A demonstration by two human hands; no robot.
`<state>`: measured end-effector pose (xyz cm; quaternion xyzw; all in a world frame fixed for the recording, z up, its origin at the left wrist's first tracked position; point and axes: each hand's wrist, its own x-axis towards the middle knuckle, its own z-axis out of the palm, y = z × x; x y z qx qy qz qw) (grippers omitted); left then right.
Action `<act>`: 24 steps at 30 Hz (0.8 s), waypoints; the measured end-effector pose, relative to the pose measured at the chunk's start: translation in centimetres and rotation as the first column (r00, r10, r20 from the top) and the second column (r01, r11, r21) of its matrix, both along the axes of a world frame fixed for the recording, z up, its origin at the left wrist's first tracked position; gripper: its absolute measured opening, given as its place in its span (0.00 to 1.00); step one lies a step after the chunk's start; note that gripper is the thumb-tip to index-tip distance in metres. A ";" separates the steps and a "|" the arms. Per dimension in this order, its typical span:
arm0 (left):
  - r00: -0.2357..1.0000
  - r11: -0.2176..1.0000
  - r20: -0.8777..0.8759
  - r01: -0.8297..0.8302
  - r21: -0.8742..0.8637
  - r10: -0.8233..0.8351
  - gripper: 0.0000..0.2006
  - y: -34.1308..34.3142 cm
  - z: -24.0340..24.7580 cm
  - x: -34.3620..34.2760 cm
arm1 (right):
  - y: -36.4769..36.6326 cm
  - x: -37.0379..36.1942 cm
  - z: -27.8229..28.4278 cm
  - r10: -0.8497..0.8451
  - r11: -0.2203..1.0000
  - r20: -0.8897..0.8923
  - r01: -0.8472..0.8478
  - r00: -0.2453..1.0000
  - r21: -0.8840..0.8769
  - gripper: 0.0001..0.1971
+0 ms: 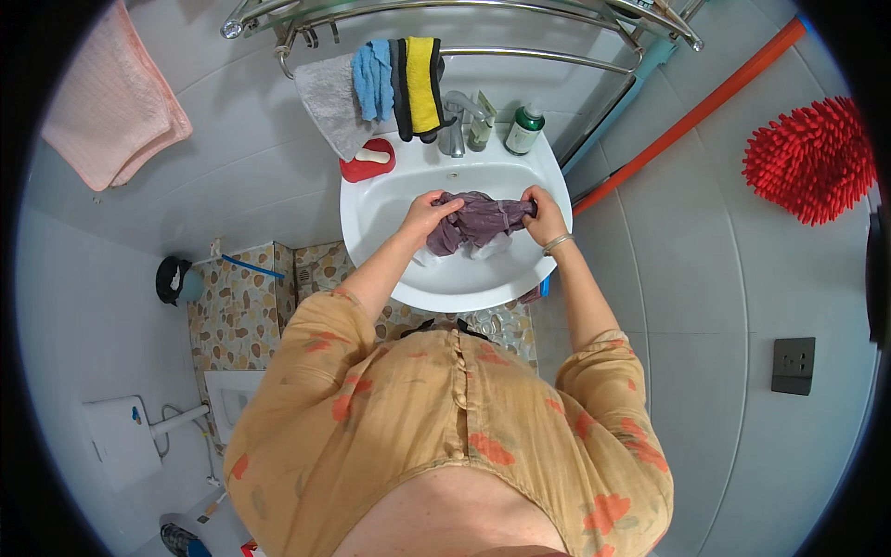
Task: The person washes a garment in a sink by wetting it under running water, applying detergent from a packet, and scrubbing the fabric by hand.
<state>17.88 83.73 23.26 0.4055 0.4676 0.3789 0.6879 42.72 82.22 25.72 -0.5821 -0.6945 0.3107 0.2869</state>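
Observation:
A wet-looking purple cloth garment (pixel 479 220) is stretched between my two hands over the white washbasin (pixel 390 264). My left hand (pixel 429 213) grips its left end, thumb lying on top of the fabric. At the other end, my right hand (pixel 546 217) pinches the cloth near the basin's right side; a bracelet circles that wrist. Below the garment, some white suds or pale fabric (pixel 492 246) shows in the bowl; I cannot tell which. The grey faucet (pixel 453 130) stands behind the cloth.
On the basin's back ledge are a red soap dish (pixel 368 165) with a white soap bar, a green bottle (pixel 525 128) and a pale tube (pixel 481 132). Several cloths, one yellow (pixel 422 84), hang from the metal rail (pixel 538 56). A red-orange pole (pixel 691 116) leans at right.

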 end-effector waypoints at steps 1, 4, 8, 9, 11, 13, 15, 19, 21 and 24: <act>0.994 0.998 -0.108 -0.012 0.069 0.020 0.24 0.0 0.7 0.0 | 0.1 0.4 -0.8 -0.013 0.997 -0.058 0.009 0.998 -0.073 0.17; 0.988 0.982 -0.056 0.148 0.117 -0.143 0.20 0.1 0.9 0.2 | -0.9 -2.1 0.7 0.149 0.981 -0.281 -0.178 0.948 -0.079 0.28; 0.938 0.926 -0.202 0.322 0.198 -0.283 0.13 0.9 0.4 -0.2 | 0.0 -3.3 0.1 0.238 0.947 -0.117 -0.257 0.964 -0.191 0.22; 0.945 0.931 -0.245 0.277 0.238 -0.218 0.13 1.2 -0.2 -0.9 | 0.6 -3.1 -0.9 0.236 0.965 0.161 -0.210 0.958 -0.159 0.17; 0.933 0.973 -0.342 0.172 0.153 -0.111 0.17 2.0 0.1 -2.7 | 1.2 -1.9 -2.3 0.162 0.922 -0.340 -0.265 0.926 -0.281 0.11; 0.984 0.994 -0.149 0.089 -0.067 -0.098 0.22 2.4 0.8 -4.4 | 2.1 -1.3 -2.2 0.210 0.891 -0.430 -0.352 0.878 -0.285 0.11; 0.998 0.978 -0.016 0.063 -0.198 -0.067 0.23 1.8 -0.2 -4.9 | 2.4 -1.0 -3.6 0.168 0.823 -0.543 -0.420 0.823 -0.382 0.14; 0.989 0.922 -0.129 0.015 -0.387 -0.071 0.27 0.0 -6.4 -5.4 | 1.1 -2.9 -7.9 0.246 0.902 0.506 -0.005 0.827 -0.431 0.27; 0.965 0.931 -0.214 0.066 -0.358 -0.150 0.31 -1.5 -9.3 -5.9 | 0.1 -3.7 -9.3 0.273 0.862 0.516 0.031 0.812 -0.506 0.33; 0.951 0.963 -0.286 0.035 -0.267 -0.114 0.33 -2.0 -9.5 -5.1 | -0.7 -3.3 -10.9 0.268 0.888 0.382 -0.073 0.884 -0.455 0.28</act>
